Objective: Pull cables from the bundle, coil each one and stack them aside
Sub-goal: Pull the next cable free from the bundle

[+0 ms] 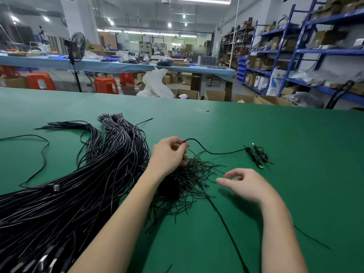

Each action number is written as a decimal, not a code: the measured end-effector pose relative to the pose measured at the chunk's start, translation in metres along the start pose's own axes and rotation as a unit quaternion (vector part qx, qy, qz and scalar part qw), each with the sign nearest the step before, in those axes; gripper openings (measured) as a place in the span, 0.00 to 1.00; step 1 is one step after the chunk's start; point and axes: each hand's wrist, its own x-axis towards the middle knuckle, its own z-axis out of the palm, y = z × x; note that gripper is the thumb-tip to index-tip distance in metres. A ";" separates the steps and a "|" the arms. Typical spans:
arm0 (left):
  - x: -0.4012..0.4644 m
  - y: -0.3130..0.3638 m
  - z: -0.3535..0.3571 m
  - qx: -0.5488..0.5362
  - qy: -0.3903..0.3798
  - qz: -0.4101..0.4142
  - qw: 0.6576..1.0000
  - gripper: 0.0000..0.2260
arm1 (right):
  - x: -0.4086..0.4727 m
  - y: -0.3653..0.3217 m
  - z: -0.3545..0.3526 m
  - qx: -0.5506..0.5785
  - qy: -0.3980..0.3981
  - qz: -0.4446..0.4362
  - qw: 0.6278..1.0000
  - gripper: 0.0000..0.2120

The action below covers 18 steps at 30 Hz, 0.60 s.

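Left hand: the left hand (169,154) reaches over the frayed end of the bundle, its fingers curled in a pinch around a single black cable (208,150) near that cable's tip.
Right hand: the right hand (249,186) hovers just above the table to the right of the loose ends, fingers loosely bent, thumb and forefinger apart, grasping nothing.
Held cable: from the pinch it arches up, dips and runs right across the mat to the coiled cables.
Bundle: a thick mass of black cables (82,190) sweeps from the lower left corner up toward the table's middle; one end fans into thin loose ends (193,174) between the two hands, and another bunch of ends (112,119) points away from the person.
Coiled cables: a small heap of coiled cables (257,155) lies on the mat right of the left hand, well apart from the bundle, with connector plugs showing.
Stray cable: one loose cable (42,152) curves alone on the left of the mat.
Table: a green mat (275,127) covers the worktable.
Background: orange stools (106,85), a standing fan (76,47), a long blue table (118,66) and blue shelving (295,50) with boxes.
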 end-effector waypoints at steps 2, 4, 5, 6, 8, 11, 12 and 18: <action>0.000 -0.003 0.001 -0.033 0.001 -0.005 0.999 0.05 | -0.004 0.000 0.001 -0.042 -0.085 -0.005 0.995 0.16; 0.002 -0.005 0.003 -0.049 0.009 0.006 0.999 0.06 | -0.008 -0.001 0.004 -0.043 -0.128 -0.029 0.990 0.14; 0.002 -0.005 0.003 -0.054 0.011 0.014 0.998 0.06 | -0.009 -0.003 0.006 -0.042 -0.143 -0.037 0.988 0.13; 0.002 -0.004 0.004 -0.067 0.011 0.020 0.997 0.07 | -0.009 -0.004 0.008 -0.044 -0.151 -0.041 0.987 0.13; 0.000 -0.002 0.004 -0.103 0.000 0.031 0.994 0.08 | -0.008 -0.009 0.015 -0.058 -0.138 -0.043 0.988 0.11; -0.002 0.001 0.004 -0.114 -0.029 0.061 0.991 0.09 | -0.005 -0.015 0.025 -0.082 -0.104 -0.037 0.990 0.07; -0.002 0.002 0.004 -0.103 -0.040 0.072 0.991 0.10 | -0.005 -0.017 0.028 -0.090 -0.099 -0.036 0.990 0.06; -0.004 0.000 0.000 0.187 -0.079 0.167 0.965 0.21 | -0.002 -0.016 0.031 -0.012 -0.059 -0.051 0.997 0.06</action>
